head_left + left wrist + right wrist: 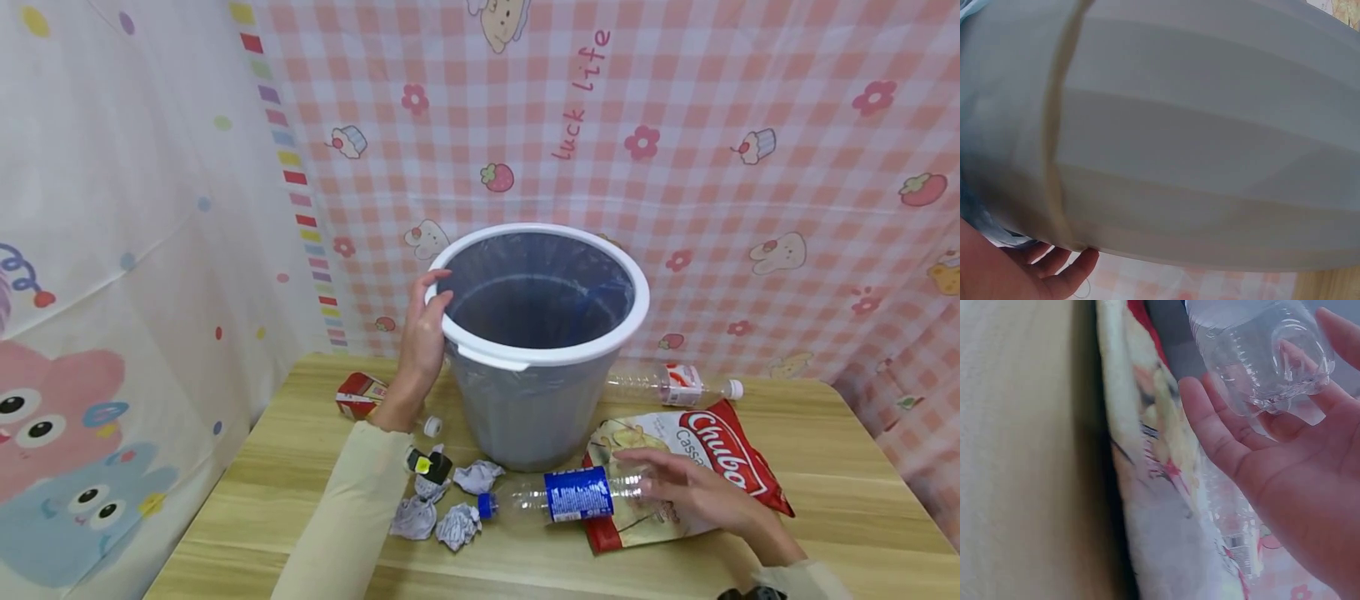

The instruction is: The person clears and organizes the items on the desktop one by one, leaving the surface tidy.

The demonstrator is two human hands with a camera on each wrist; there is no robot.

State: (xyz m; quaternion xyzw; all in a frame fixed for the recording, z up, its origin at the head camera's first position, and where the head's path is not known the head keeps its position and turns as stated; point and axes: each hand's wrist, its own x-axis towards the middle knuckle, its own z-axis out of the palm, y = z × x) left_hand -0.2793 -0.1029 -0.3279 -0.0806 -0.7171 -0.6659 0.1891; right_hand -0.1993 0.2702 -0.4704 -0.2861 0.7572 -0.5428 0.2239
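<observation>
My left hand (426, 333) grips the white rim of a grey trash bin (517, 417) at its left side, its fingertips over the edge. A thin bag lines the bin. The left wrist view shows the fingers (1079, 273) against the bin's side. In front of the bin is a clear plastic bottle (525, 502) with a blue label and cap, the cap pointing left. Around its base my right hand (693, 492) spreads its fingers and thumb loosely. The right wrist view shows the bottle's base (1260, 369) between thumb and fingers. Beneath that hand lies a red and white chip bag (720, 458).
Several crumpled paper balls (459, 527) lie left of the blue-labelled bottle. A small red carton (360, 393) and a white bottle cap (432, 427) show near my left forearm. Another clear bottle (678, 385) lies behind the chip bag. A checkered cloth (750, 100) hangs behind the wooden table (247, 500).
</observation>
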